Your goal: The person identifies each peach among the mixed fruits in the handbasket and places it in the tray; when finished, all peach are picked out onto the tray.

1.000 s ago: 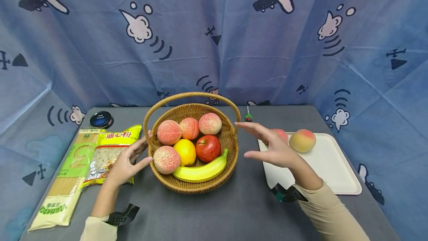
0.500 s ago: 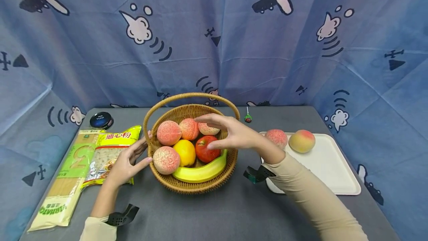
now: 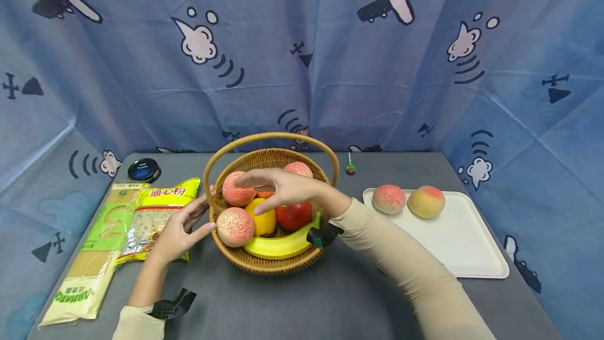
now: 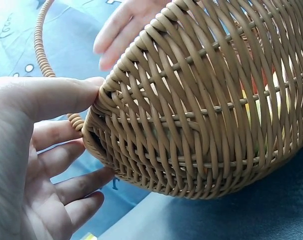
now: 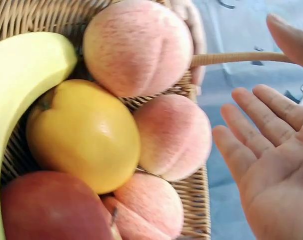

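Observation:
The wicker basket [image 3: 278, 265] stands mid-table with its handle upright. In it lie a banana [image 3: 278, 246], a red apple [image 3: 293, 218], a round yellow fruit [image 3: 265, 223] and several peaches [image 3: 235, 227]. At the basket's left side, my left hand [image 3: 176, 232] touches the outside with thumb and fingertips, near the handle's base [image 4: 75, 121]. My right hand [image 3: 290, 187] hovers over the fruit beneath the handle, thumb apart and fingers extended, holding nothing. Its palm [image 5: 279, 180] shows beside the peaches in the right wrist view, and it partly hides the back peaches from the head view.
A white tray [image 3: 464, 240] on the right bears two peach-like fruits [image 3: 426, 202]. Left of the basket lie a yellow pasta bag [image 3: 160, 198], a long green noodle pack [image 3: 101, 235] and a dark round tin [image 3: 143, 170]. A lollipop [image 3: 350, 167] lies behind, before the curtain.
My right hand has moved left from beside the basket's right rim to above the fruit, passing under the handle. My left hand keeps its place at the basket.

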A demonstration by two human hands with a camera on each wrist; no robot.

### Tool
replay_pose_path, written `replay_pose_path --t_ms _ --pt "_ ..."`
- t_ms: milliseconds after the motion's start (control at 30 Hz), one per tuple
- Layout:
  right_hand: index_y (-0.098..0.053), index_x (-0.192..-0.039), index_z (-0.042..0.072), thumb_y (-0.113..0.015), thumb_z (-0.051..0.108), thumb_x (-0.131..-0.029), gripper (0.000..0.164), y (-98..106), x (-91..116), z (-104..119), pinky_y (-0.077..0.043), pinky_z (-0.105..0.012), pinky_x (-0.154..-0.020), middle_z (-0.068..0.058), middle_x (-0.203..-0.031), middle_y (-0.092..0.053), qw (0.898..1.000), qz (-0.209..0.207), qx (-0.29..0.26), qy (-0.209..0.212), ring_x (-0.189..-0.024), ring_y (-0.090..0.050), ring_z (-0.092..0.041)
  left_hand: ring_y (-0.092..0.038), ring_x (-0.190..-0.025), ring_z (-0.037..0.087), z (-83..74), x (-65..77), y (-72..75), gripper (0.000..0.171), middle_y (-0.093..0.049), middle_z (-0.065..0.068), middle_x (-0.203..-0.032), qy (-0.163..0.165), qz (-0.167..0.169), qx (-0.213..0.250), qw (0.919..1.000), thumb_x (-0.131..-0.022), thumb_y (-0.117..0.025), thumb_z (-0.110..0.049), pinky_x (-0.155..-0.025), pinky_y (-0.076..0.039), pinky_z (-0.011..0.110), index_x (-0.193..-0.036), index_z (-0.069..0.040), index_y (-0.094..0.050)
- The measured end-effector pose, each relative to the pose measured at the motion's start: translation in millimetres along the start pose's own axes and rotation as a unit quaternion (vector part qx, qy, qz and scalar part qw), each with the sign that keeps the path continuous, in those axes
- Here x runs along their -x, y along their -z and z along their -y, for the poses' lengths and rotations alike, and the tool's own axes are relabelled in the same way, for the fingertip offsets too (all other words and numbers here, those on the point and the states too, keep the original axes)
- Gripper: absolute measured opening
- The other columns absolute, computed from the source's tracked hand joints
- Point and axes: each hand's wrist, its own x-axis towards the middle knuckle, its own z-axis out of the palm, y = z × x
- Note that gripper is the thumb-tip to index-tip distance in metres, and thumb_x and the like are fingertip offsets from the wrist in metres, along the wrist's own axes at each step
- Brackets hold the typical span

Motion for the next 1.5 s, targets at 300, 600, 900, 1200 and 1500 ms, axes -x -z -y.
replay_pose_path --t_ms 300,600,900,1200,1500 --pt "-0.036 -0.143 0.002 -0.071 0.009 -0.084 0.069 -15 -23 -11 -0.030 -0.032 -0.116 -0.014 -0.148 -0.039 0.997 0.071 0.017 -0.017 -0.138 -0.036 -0.023 -0.040 -0.124 -0.011 -0.1 0.7 -0.4 0.062 -0.040 0.024 -0.145 0.003 0.000 -0.010 0.9999 -0.088 -0.063 -0.003 -0.102 -0.035 0.007 -0.144 0.002 -0.036" --pt "-0.038 -0.145 0.011 -0.076 0.017 -0.081 0.075 -22 -30 -19 -0.025 -0.022 -0.115 -0.001 -0.150 -0.036 0.988 0.111 0.111 -0.011 -0.137 -0.030 -0.007 -0.041 -0.125 -0.008 1.2 -0.5 0.6 0.062 -0.040 0.025 -0.145 -0.016 0.000 -0.007 0.9998 -0.087 -0.063 0.000 -0.103 -0.035 0.008 -0.143 0.001 -0.037" --pt "-0.027 -0.150 0.016 -0.078 0.013 -0.078 0.088 -28 -32 -22 -0.022 -0.025 -0.118 -0.001 -0.154 -0.028 0.967 0.127 0.221 -0.009 -0.140 -0.027 -0.011 -0.040 -0.126 -0.008 1.7 0.0 -0.2 0.061 -0.039 0.026 -0.145 -0.029 0.001 -0.007 0.9996 -0.087 -0.062 0.002 -0.102 -0.035 0.007 -0.143 0.001 -0.037" --pt "-0.036 -0.145 0.019 -0.080 0.013 -0.075 0.083 -31 -34 -25 -0.029 -0.024 -0.114 0.000 -0.149 -0.038 0.962 0.096 0.254 -0.009 -0.133 -0.036 -0.009 -0.040 -0.125 -0.010 1.3 -0.3 -0.9 0.062 -0.040 0.023 -0.145 -0.003 -0.003 -0.014 0.9999 -0.088 -0.064 -0.002 -0.102 -0.035 0.007 -0.144 -0.001 -0.037" --pt "-0.041 -0.142 0.012 -0.080 0.017 -0.075 0.077 -21 -26 -12 -0.037 -0.020 -0.106 0.000 -0.140 -0.046 0.975 0.066 0.210 0.012 -0.122 -0.044 -0.008 -0.041 -0.125 -0.009 0.0 0.6 -1.9 0.062 -0.041 0.024 -0.144 -0.007 -0.008 -0.018 0.9998 -0.087 -0.064 -0.002 -0.102 -0.035 0.007 -0.143 0.000 -0.038"
